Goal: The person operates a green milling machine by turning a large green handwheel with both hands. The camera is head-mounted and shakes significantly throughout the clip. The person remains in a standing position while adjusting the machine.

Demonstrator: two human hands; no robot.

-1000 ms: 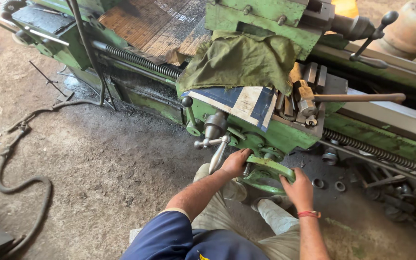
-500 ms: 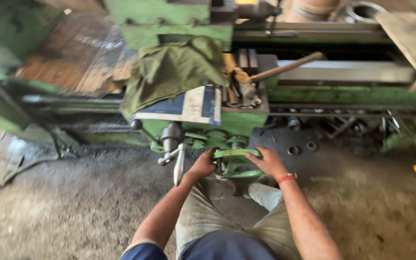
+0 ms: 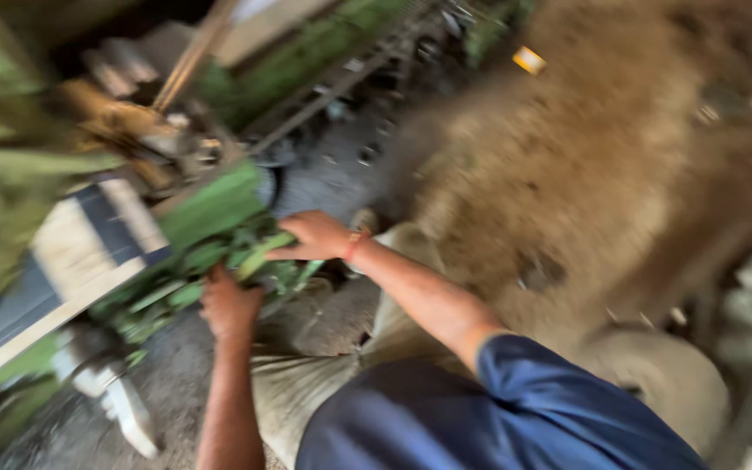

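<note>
The view is blurred and tilted. My left hand (image 3: 228,305) and my right hand (image 3: 315,235) both close on a green handwheel (image 3: 258,259) at the front of a green lathe (image 3: 211,204). The left hand grips the wheel's lower side and the right hand its upper side. A red band circles my right wrist. My blue sleeve and light trousers fill the lower middle of the view.
An olive cloth (image 3: 2,165) and a blue-and-white sheet (image 3: 80,252) lie on the lathe at left. A wooden handle (image 3: 193,52) sticks up behind them. A silver crank (image 3: 128,413) hangs below. Dirt floor (image 3: 611,174) spreads right, with a small yellow item (image 3: 528,59).
The camera has swung sharply and tilted, so the lathe now sits at the left and the floor at the right. Both hands stay on the green handwheel.
</note>
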